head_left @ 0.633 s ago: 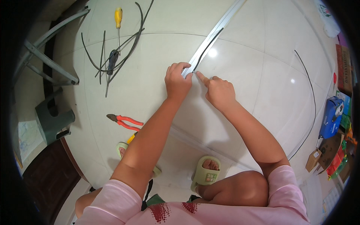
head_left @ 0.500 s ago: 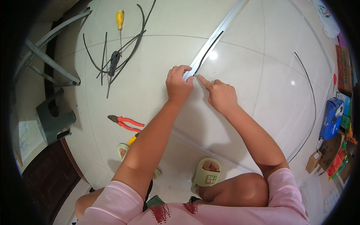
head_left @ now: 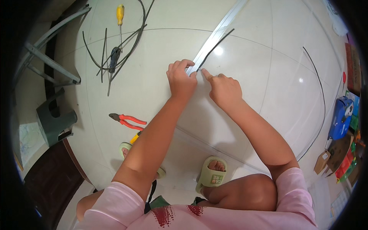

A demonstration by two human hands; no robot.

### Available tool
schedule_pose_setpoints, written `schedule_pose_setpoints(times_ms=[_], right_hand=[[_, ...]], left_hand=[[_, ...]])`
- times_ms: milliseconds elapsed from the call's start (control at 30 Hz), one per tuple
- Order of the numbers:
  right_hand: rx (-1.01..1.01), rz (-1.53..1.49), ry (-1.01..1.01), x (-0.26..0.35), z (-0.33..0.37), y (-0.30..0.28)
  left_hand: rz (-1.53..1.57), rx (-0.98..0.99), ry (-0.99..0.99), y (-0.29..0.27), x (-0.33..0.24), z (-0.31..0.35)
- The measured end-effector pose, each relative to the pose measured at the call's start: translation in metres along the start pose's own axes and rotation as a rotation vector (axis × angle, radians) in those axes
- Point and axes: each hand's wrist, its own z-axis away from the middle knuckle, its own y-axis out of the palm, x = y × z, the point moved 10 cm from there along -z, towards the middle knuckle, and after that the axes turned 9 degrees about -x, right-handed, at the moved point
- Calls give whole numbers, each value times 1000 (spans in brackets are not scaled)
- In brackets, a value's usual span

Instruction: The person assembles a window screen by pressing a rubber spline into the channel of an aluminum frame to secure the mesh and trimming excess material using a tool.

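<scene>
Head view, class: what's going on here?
A person's left hand holds the near end of a long pale strip. The right hand points its index finger at a black cord beside the left thumb. The cord runs along the strip's right edge, its far end angling away. Red-handled pliers lie on the floor.

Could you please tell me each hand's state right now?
Left hand: gripping the pale strip.
Right hand: index finger extended, others curled; any grip can't be told.

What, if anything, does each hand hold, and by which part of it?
The left hand holds the pale strip by its near end. The right hand has one finger extended; whether it grips anything cannot be told.
</scene>
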Motion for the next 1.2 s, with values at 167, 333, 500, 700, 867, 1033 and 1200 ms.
schedule_pose_setpoints(times_ms=[167, 333, 500, 700, 867, 1033, 1200], right_hand=[[-13, -44, -1, -8, 1, -4], [-50, -115, -20, -13, 7, -18], [58, -274, -51, 18, 15, -9], [433, -419, -272, 146, 25, 74], [585, -301, -431, 233, 46, 131], [525, -214, -504, 269, 42, 149], [408, -166, -414, 271, 9, 152]], left_hand=[[-34, 77, 235, 0, -26, -5], [105, 136, 155, -4, -23, -3], [-165, -147, -88, -89, 38, 61], [-287, -258, -804, -165, 174, 180], [-383, -467, -715, -206, 169, 185], [-121, -400, -853, -201, 242, 191], [10, -346, -650, -200, 250, 123]])
